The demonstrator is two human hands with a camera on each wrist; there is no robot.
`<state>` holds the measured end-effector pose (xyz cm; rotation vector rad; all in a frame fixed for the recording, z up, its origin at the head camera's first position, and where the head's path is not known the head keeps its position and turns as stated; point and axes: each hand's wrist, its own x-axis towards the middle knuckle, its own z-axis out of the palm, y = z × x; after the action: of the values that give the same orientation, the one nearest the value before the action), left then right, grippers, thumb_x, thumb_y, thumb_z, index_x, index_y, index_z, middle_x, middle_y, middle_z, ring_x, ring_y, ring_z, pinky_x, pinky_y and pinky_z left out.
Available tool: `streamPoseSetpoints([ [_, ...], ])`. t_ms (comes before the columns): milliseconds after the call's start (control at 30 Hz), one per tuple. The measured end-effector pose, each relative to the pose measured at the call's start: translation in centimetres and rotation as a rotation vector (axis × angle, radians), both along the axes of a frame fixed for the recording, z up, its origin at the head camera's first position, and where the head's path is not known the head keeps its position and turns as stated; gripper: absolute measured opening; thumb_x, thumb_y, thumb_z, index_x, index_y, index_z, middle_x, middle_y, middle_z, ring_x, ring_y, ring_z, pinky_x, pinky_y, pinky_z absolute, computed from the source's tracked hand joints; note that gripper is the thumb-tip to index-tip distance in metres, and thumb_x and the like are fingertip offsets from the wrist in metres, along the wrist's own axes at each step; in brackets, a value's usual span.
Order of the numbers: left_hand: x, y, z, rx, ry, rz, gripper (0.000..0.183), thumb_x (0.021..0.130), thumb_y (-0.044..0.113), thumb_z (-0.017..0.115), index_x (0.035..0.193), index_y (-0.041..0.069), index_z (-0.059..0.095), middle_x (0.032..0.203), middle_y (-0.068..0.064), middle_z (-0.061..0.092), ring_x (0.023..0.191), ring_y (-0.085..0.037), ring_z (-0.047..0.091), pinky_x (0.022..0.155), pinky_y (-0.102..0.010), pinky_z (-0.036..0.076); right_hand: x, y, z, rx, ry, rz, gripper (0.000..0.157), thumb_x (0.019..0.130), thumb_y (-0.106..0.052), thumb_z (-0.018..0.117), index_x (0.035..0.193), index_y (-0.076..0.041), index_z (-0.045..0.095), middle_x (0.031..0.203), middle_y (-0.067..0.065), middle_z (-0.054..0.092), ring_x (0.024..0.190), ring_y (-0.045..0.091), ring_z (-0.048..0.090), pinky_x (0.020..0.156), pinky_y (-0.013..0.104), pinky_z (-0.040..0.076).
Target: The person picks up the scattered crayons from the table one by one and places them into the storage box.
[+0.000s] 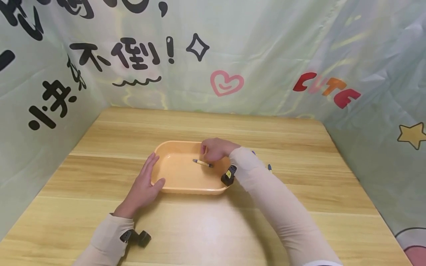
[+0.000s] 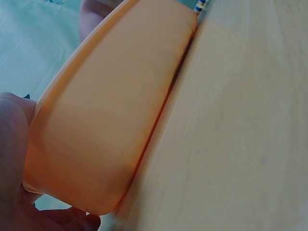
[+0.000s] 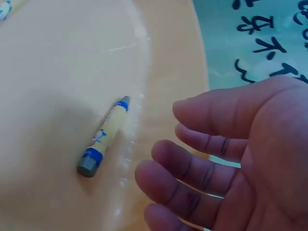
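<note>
A shallow orange plastic tray (image 1: 179,175) rests on the table. My left hand (image 1: 146,184) holds its left end, thumb at the front rim and fingers along the outer side. Over the tray's right half hovers my right hand (image 1: 216,149), its fingers loosely bent with nothing between them. In the right wrist view a grey crayon (image 3: 105,137) with a cream wrapper and blue bands lies on the tray floor, apart from the fingertips. Part of another crayon (image 3: 6,9) shows at the corner there. In the head view a crayon (image 1: 202,163) lies below the right hand.
Blue crayon tips (image 1: 269,168) show on the wooden table (image 1: 199,236) right of the tray, partly hidden by the right sleeve (image 1: 276,207). A printed curtain (image 1: 266,44) surrounds the table's back and sides.
</note>
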<state>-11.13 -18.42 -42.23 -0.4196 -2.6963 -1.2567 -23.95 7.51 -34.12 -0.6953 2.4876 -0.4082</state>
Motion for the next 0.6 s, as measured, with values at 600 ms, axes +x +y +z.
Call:
streamPoseSetpoints([
  [600,0.0,-0.1,0.1,0.001,-0.014,-0.009,0.07,0.09,0.014,0.055,0.151,0.0,0.023,0.16,-0.017,0.011,0.14,-0.045,0.02,0.104,-0.069,0.022,-0.3,6.9,0.8,-0.364,0.112,-0.22,0.022,0.09,-0.017,0.061,0.107,-0.002,0.058,0.096,0.014,0.065,0.084,0.031,0.066,0.072,0.036,0.054],
])
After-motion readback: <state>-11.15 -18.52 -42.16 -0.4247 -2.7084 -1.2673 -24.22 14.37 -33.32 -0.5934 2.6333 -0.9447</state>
